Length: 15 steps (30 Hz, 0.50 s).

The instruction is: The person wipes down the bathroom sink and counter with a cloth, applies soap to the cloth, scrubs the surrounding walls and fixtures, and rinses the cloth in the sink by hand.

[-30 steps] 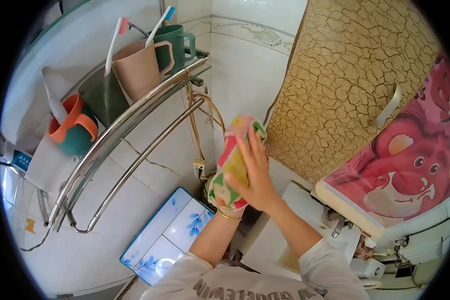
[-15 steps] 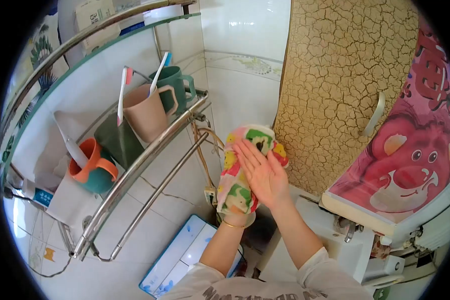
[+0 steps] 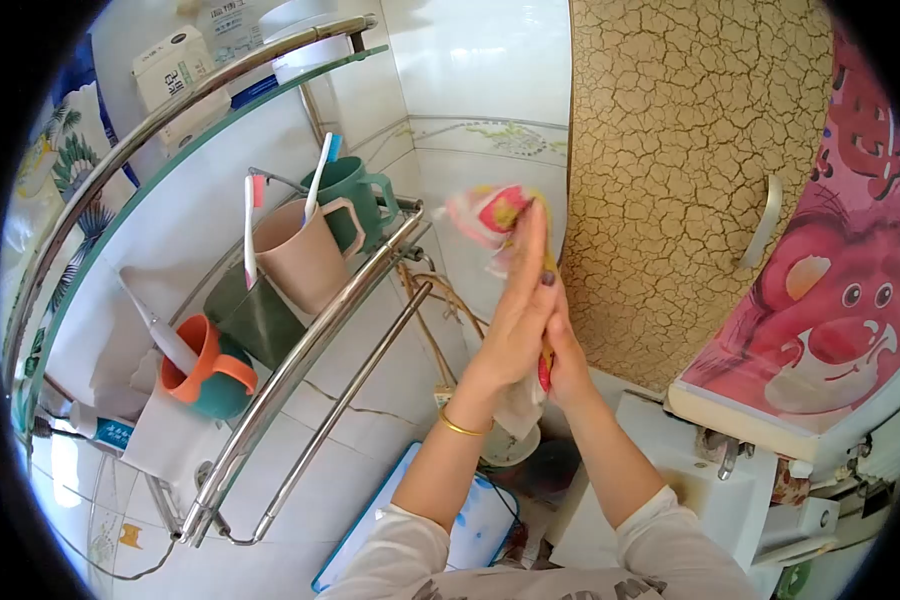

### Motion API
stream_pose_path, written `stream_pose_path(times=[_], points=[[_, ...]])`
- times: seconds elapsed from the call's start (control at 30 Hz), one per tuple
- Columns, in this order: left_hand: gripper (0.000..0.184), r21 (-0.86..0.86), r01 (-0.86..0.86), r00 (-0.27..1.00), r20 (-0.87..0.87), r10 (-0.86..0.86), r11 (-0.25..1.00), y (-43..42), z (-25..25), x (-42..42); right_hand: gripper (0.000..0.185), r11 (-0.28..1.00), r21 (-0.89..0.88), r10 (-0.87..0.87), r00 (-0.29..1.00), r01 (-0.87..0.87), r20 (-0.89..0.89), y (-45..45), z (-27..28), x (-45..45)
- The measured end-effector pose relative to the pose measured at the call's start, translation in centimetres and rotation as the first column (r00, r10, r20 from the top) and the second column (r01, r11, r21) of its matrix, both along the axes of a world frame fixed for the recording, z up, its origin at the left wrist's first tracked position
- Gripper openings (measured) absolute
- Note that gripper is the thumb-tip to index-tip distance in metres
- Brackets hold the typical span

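Observation:
A small patterned towel [image 3: 500,212] in pink, red, yellow and white is pressed between my two palms. Its upper part flares out to the left past my fingers, blurred by motion, and a pale end hangs below near my wrists. My left hand [image 3: 513,330] lies along the towel's left side with fingers straight and pointing up; a gold bangle sits on that wrist. Against the other side is my right hand [image 3: 568,358], its fingers mostly hidden behind the left hand and the cloth.
To the left, a glass shelf with a metal rail [image 3: 300,385] carries a beige cup [image 3: 298,258], a green cup [image 3: 355,205], an orange-and-teal cup [image 3: 215,375] and toothbrushes. A crackle-patterned cabinet door [image 3: 690,150] stands ahead right, above a white sink [image 3: 710,500].
The towel has come off my left hand, which it covered before, and is now between both palms. My hands have risen and pressed together. The view has shifted slightly.

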<state>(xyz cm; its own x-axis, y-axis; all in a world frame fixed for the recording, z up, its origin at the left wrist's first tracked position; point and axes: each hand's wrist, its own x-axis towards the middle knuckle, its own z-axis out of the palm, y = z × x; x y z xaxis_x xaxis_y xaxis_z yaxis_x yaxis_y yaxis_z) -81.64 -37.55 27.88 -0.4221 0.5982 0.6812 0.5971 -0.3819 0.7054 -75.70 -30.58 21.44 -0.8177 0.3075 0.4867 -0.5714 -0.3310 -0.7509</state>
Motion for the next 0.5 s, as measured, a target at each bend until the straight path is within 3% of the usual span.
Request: stream_pose_path(times=[0.1,0.13,0.17,0.2,0.3,0.37,0.4,0.43,0.47,0.5], points=[[0.073,0.039,0.005,0.996,-0.094,-0.001,0.999,-0.7,0.4,1.3,0.078,0.944,-0.292,0.179,0.981,-0.151,0.072,-1.5,-2.3,0.9],[0.086,0.039,0.011,1.0,-0.03,-0.01,0.999,-1.0,0.6,1.8,0.079,0.901,-0.376,0.265,0.961,-0.218,0.078,-1.7,-3.7,1.1],[0.087,0.101,0.047,0.998,0.027,-0.05,0.994,-1.4,0.4,2.5,0.08,0.845,-0.458,0.35,0.933,-0.277,0.081,-1.9,-4.7,1.7],[0.088,0.168,0.076,0.993,0.08,-0.09,0.983,-1.8,0.3,3.1,0.089,0.909,-0.365,0.303,0.918,-0.2,0.254,-2.1,-4.7,2.6],[0.097,0.374,0.145,0.906,0.322,-0.275,0.916,-1.7,-0.4,5.9,0.089,0.878,-0.436,0.337,0.901,-0.196,0.274,-2.4,-5.3,4.5],[0.098,0.422,0.125,0.83,0.451,-0.328,0.898,-0.9,-2.3,7.3,0.072,0.843,-0.487,0.337,0.931,-0.23,0.143,-1.9,-4.5,5.3],[0.098,0.473,0.107,0.727,0.563,-0.394,0.874,-0.9,-1.8,8.9,0.064,0.823,-0.511,0.332,0.94,-0.249,0.077,-1.7,-4.0,5.6],[0.096,0.445,0.081,0.744,0.568,-0.351,0.892,-0.9,-2.1,9.2,0.057,0.802,-0.533,0.326,0.945,-0.271,0.009,-1.6,-3.4,5.8],[0.096,0.417,0.052,0.762,0.571,-0.306,0.908,-0.9,-2.8,9.1,0.05,0.591,-0.717,0.44,0.893,-0.37,-0.099,-1.3,-3.2,6.2],[0.095,0.387,0.02,0.777,0.574,-0.258,0.922,-1.1,-3.4,9.0,0.05,0.652,-0.691,0.417,0.909,-0.312,-0.017,-0.9,-3.1,6.5]])
